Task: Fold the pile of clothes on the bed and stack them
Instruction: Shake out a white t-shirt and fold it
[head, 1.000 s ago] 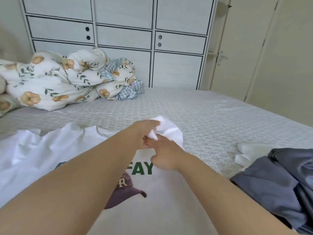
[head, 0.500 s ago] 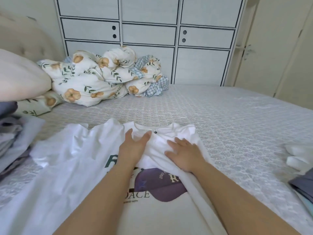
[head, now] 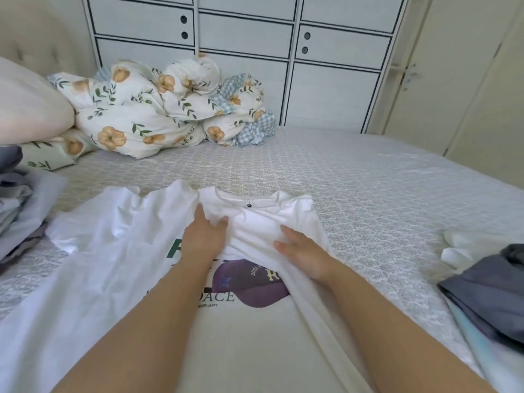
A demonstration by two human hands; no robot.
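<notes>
A white T-shirt (head: 113,251) with a purple cap print and green letters lies spread on the bed (head: 368,194), collar toward the far side. Its right sleeve side is folded in over the chest. My left hand (head: 202,236) rests flat on the shirt just below the collar, fingers apart. My right hand (head: 303,251) presses flat on the folded-in flap beside it. A heap of unfolded clothes, grey and white (head: 487,282), sits at the right edge. A stack of folded clothes (head: 17,205) lies at the left edge.
A bunched floral duvet (head: 158,109) and a pale pillow (head: 28,106) fill the far left of the bed. A white cabinet (head: 326,66) stands behind the bed, with a door to the right. Bare patterned sheet stretches between the shirt and the right heap.
A second ago both hands pinched the shirt's right sleeve near the middle. They laid it over the chest and now press flat on it; the view has swung left.
</notes>
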